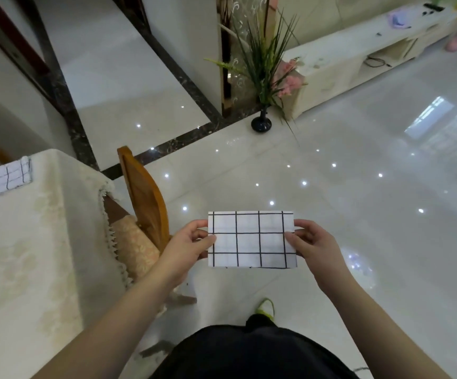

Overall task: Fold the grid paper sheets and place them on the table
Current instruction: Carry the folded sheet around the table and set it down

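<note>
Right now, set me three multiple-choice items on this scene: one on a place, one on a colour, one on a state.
1. Where is the folded grid paper?
A. on the floor
B. in the air between both hands
C. on the chair

2. What colour is the vase on the floor?
A. white
B. orange
C. black

3. How does the left hand meet the paper?
A. pinches its left edge
B. lies flat under it
C. hangs clear of it

Answers:
1 B, the right hand and left hand hold its ends above the floor.
2 C, its round body is dark black.
3 A, thumb on top, fingers behind.
</note>
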Demonstrator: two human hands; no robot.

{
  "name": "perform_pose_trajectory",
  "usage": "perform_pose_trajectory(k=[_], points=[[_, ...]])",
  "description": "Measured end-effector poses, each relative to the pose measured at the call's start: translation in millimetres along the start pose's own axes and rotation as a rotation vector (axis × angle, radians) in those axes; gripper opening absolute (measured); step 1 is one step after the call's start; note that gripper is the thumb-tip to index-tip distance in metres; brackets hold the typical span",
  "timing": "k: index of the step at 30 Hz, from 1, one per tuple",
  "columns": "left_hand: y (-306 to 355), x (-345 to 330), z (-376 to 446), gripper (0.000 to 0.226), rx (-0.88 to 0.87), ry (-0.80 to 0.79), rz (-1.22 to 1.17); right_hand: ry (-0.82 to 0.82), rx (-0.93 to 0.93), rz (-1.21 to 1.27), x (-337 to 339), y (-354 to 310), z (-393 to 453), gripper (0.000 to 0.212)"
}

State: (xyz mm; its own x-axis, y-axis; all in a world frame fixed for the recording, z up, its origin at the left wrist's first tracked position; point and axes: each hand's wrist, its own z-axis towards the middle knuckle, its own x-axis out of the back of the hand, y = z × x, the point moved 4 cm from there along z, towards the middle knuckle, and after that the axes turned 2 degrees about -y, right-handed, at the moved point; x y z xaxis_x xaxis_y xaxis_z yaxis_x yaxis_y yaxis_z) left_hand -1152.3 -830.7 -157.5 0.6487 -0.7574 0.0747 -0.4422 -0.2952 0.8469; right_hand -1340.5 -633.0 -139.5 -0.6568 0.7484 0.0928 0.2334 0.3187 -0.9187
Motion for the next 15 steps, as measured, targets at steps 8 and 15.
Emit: perform_pose_trajectory(k=[8, 15], points=[[44, 3, 64, 0.031, 0.014, 0.1, -0.083, -0.129, -0.02, -0.053, 3, -46, 107, 0.021], [57, 48, 132, 0.036, 0.07, 0.195, -0.18, -0.272, -0.047, -0.104, -49, -78, 198, 0.021]])
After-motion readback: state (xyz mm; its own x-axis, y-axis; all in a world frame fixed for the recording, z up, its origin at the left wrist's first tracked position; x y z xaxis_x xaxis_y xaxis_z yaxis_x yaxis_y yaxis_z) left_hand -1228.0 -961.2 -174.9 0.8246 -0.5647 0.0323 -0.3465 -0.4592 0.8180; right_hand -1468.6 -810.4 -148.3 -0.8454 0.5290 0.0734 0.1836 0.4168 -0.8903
